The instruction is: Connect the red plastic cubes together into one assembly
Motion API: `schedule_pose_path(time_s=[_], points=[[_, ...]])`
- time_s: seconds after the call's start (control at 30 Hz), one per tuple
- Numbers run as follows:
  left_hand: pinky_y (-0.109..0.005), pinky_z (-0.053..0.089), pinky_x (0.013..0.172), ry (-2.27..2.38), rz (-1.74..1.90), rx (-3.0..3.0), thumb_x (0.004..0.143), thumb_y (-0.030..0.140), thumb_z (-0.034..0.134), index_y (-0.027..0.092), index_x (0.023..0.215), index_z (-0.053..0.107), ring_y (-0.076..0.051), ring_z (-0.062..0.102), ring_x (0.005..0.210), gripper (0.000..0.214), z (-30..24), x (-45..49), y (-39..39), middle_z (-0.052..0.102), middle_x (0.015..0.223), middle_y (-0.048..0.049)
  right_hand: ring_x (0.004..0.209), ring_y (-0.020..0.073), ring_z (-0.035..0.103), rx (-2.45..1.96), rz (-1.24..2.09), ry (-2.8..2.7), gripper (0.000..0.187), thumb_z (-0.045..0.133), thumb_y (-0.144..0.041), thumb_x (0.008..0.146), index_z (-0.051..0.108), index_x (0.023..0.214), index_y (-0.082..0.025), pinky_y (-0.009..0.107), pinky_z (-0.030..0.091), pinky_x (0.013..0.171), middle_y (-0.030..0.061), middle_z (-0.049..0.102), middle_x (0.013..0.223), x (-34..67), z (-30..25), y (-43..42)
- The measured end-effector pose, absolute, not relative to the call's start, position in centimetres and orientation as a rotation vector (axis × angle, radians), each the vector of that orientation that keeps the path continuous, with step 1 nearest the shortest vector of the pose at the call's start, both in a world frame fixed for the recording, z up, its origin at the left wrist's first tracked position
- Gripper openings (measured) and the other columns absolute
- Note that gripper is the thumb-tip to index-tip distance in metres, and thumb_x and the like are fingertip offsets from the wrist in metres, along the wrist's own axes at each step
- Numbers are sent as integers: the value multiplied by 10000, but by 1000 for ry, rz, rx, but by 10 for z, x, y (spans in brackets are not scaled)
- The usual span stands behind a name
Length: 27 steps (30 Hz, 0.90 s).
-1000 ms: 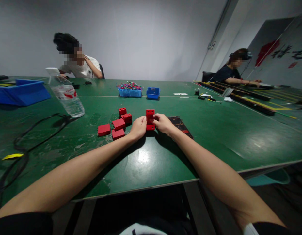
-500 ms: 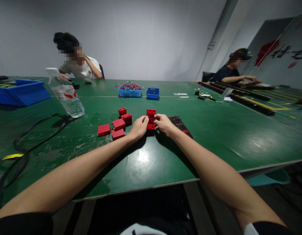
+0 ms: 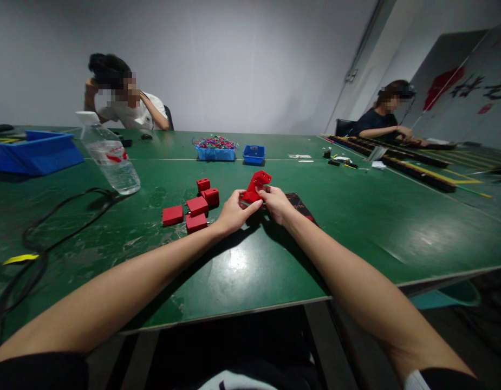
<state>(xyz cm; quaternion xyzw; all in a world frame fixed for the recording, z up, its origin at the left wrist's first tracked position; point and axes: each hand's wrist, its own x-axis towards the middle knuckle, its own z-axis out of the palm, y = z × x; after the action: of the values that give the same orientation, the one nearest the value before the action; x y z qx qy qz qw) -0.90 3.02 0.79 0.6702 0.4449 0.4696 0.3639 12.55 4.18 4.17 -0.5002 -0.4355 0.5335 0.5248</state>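
Note:
Between my two hands, raised a little above the table, is a red C-shaped block (image 3: 255, 187) with small holes in its upper end, tilted to the right. My left hand (image 3: 237, 210) grips its lower left end, thumb stretched along the near side. My right hand (image 3: 275, 203) pinches it from the right, and the fingertips behind the block are hidden. Left of my hands lie several red blocks (image 3: 197, 206) in a loose group, some with metal pins sticking out. A dark flat box (image 3: 301, 205) with printing lies behind my right hand, partly covered by it.
A tilted water bottle (image 3: 114, 162) and black cable (image 3: 43, 222) are at left, near a large blue bin (image 3: 34, 154). Farther back stand a blue tray of colourful small parts (image 3: 216, 154) and a small blue tray (image 3: 254, 156). Two people sit across the table, beside long dark strips (image 3: 412, 169) at right.
The red block has turned from upright to tilted right, and my hands have shifted their grip on it. The person at back left has raised a hand to their head.

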Motion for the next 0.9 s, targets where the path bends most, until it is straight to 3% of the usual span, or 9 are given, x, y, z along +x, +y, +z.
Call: schedule_pose_path(time_s=[0.17,0.43,0.63,0.9], points=[[-334,510,789,1154,1266,1781,709,356,724,159,1141,438,-179,645,842,555,8,-10,30,640,1018,-78,631,110,619,-1124,1345,-1067,74,622,-204,823,643,824,-133,233,472,639,16,693,712,123,48,35],[-355,489,846,1232,1309,1830,659,289,734,177,1068,426,-194,615,903,524,8,-11,31,584,1017,-63,718,115,652,-1031,1305,-1101,132,691,-163,765,663,891,-138,253,510,739,20,718,802,122,45,34],[-347,501,836,1216,1411,1819,677,256,722,189,1070,443,-190,618,923,486,9,-11,30,579,1075,-72,686,124,657,-1137,1195,-1021,243,625,-398,850,569,926,-175,219,471,576,33,707,861,123,52,36],[-342,498,916,1033,1630,1907,720,369,748,192,1158,492,-206,610,1031,538,14,-8,21,594,1147,-90,488,86,514,-1240,1260,-1020,276,436,-371,954,553,793,-179,189,390,466,-7,630,652,121,51,35]])
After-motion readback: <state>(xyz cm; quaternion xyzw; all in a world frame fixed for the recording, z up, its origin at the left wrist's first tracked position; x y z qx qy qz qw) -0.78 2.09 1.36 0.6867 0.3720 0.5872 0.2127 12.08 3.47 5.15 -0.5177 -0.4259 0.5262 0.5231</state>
